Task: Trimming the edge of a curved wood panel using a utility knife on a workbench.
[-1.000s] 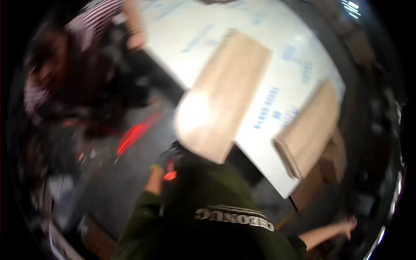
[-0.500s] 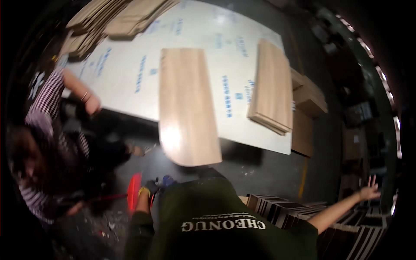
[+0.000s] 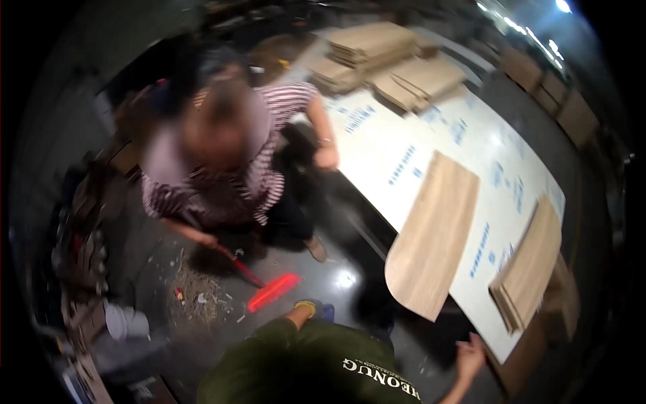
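Note:
My right hand (image 3: 471,355) is bare and empty, its fingers loosely apart and slightly blurred, beside the table's near edge. Close by, a wood-grain panel (image 3: 437,232) with a rounded corner lies on the white table (image 3: 515,330) and juts out over its edge. Of my left hand (image 3: 306,308), low in front of my green shirt, a yellow cuff shows; its fingers are too dark and hidden to make out. Left of it, a red broom head (image 3: 274,292) rests on the floor, its handle held by a person (image 3: 269,135) in striped sleeves.
Stacked panels (image 3: 377,50) lie at the table's far end, with another stack (image 3: 528,269) on its right. Cardboard boxes (image 3: 562,286) stand beyond that side. A heap of shavings (image 3: 195,293) and a white bucket (image 3: 126,322) are on the floor at left.
My view has swung left, so the table sits further right and the person with the broom is nearer the middle. My right arm, stretched out sideways before, is now lower beside the table.

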Action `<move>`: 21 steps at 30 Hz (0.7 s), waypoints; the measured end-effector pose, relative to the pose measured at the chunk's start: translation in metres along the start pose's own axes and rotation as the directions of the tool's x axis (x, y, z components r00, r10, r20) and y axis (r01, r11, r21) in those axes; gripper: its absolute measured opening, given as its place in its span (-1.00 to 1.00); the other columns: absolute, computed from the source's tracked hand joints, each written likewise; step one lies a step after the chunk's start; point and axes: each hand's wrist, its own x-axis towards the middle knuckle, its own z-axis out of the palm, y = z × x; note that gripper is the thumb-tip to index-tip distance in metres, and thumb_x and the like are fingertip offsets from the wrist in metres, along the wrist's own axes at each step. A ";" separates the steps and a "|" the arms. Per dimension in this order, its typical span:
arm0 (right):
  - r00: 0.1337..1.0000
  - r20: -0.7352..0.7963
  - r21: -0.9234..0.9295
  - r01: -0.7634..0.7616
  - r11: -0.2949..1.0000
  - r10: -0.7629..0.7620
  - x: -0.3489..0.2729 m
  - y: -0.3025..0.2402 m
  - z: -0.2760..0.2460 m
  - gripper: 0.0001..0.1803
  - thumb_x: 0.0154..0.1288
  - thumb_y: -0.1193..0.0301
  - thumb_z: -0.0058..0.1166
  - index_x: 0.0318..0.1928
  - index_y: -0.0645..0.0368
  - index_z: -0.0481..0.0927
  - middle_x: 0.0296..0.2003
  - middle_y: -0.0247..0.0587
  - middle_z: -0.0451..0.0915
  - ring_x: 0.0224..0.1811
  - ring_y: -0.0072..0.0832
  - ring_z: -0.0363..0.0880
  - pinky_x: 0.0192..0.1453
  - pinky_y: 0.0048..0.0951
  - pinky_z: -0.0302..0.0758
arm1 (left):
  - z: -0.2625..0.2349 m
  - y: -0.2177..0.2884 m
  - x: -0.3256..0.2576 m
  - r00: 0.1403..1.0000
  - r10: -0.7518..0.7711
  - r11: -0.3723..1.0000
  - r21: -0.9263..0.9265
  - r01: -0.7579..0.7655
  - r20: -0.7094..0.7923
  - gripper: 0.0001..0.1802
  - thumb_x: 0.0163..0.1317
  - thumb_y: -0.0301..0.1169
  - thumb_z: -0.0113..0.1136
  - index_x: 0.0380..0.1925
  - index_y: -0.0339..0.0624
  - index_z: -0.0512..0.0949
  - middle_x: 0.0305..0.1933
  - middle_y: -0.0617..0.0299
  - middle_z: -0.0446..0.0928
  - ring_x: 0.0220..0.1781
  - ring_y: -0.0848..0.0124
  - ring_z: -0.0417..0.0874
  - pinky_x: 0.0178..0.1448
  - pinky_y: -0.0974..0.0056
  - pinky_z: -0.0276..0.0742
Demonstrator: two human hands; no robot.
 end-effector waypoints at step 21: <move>0.709 0.027 0.260 0.675 0.690 -0.704 0.395 -0.342 0.080 -0.22 0.23 0.03 0.08 0.36 0.15 0.23 0.24 0.13 0.38 0.28 -0.03 0.37 0.29 -0.12 0.34 | 0.112 0.129 -0.001 0.853 -0.319 0.892 -0.435 0.122 -0.414 -0.41 0.15 -0.15 0.02 0.24 0.08 0.42 0.21 -0.02 0.47 0.21 0.02 0.52 0.27 0.04 0.40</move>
